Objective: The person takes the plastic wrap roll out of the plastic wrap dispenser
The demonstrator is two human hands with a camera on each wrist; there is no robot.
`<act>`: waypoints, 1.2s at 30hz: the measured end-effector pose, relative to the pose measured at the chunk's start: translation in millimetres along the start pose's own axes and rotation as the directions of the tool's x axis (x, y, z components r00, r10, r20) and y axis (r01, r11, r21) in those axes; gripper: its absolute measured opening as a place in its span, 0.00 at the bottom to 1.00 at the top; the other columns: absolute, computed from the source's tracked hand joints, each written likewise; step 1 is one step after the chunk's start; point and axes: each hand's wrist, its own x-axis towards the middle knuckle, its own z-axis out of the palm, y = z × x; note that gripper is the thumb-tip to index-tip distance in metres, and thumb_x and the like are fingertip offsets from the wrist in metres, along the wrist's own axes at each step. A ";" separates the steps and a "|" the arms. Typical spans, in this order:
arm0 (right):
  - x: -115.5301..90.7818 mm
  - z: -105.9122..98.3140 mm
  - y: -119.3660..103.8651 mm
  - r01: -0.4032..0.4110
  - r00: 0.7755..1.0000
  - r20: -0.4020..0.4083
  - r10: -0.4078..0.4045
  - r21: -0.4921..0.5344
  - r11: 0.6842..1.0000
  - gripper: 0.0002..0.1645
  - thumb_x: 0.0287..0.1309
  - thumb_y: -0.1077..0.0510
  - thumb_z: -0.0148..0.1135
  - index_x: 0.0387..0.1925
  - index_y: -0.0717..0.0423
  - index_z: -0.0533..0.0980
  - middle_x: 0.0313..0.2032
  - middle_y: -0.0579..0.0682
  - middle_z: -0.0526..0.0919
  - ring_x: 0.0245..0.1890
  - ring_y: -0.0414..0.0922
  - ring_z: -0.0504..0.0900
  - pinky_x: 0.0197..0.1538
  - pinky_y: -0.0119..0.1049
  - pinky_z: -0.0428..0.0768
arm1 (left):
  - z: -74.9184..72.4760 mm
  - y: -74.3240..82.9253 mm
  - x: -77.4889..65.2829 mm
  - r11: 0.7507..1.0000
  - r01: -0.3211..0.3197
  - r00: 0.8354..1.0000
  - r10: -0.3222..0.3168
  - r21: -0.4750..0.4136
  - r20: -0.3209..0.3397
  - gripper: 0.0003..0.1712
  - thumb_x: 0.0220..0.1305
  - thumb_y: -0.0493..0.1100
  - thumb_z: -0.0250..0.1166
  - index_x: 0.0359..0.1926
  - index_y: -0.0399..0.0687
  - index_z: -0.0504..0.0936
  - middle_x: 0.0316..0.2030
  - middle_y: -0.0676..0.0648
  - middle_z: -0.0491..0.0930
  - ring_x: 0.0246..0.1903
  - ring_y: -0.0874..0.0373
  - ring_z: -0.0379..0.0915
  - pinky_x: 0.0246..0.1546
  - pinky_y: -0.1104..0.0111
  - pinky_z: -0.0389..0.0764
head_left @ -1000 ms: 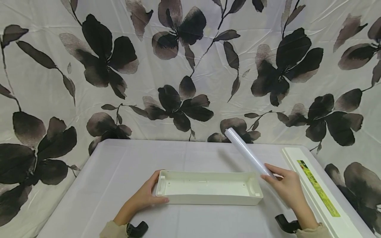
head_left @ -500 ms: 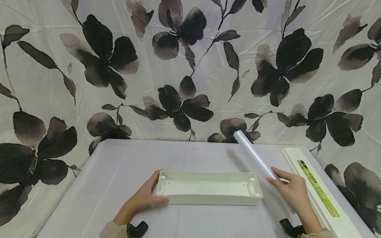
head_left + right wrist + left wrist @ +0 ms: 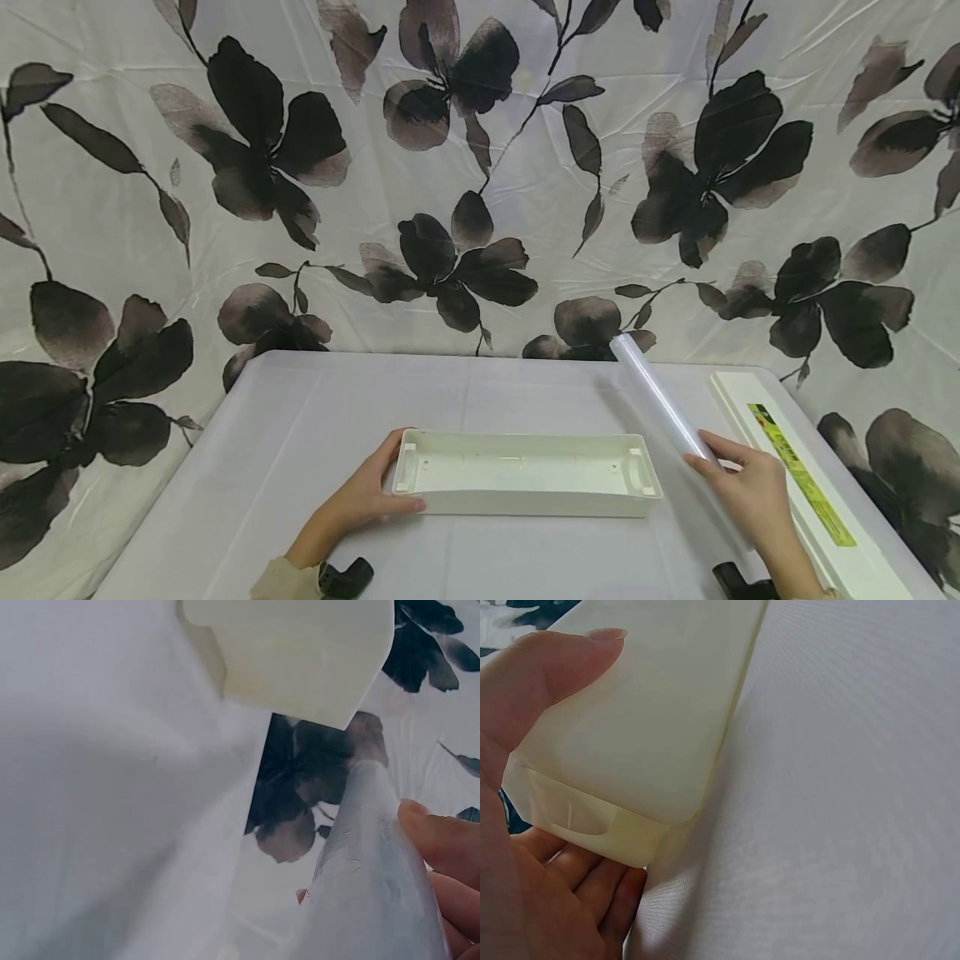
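A long cream plastic box (image 3: 525,503), its top side uncovered, lies across the table in the head view. My left hand (image 3: 370,483) grips its left end, the thumb on the near wall and the fingers around the far side. In the left wrist view that thumb (image 3: 570,664) presses the box's smooth wall (image 3: 645,720). My right hand (image 3: 750,483) pinches a roll of clear plastic film (image 3: 663,400), held aslant right of the box with its far end raised. The right wrist view shows the film roll (image 3: 367,877) up close, partly wrapped by the fingers.
On the right side of the table (image 3: 337,396) lies a long white lid-like piece (image 3: 847,500) with a yellow-green label (image 3: 802,475). Behind the table hangs a white cloth with dark flowers (image 3: 450,275).
My right hand has moved rightward and slightly nearer with the film roll, away from the box. The left hand and the box have stayed in place.
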 end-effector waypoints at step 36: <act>-9.8 -1.7 30.6 -0.123 0.991 -0.061 0.116 -0.149 0.981 0.25 0.42 0.64 0.79 0.43 0.74 0.82 0.32 0.68 0.85 0.33 0.54 0.85 0.27 0.18 0.66 | -0.1 -0.1 0.0 1.000 -0.002 1.000 0.002 -0.010 0.005 0.55 0.41 0.46 0.82 0.69 0.48 0.63 0.62 0.46 0.74 0.62 0.45 0.66 0.62 0.38 0.58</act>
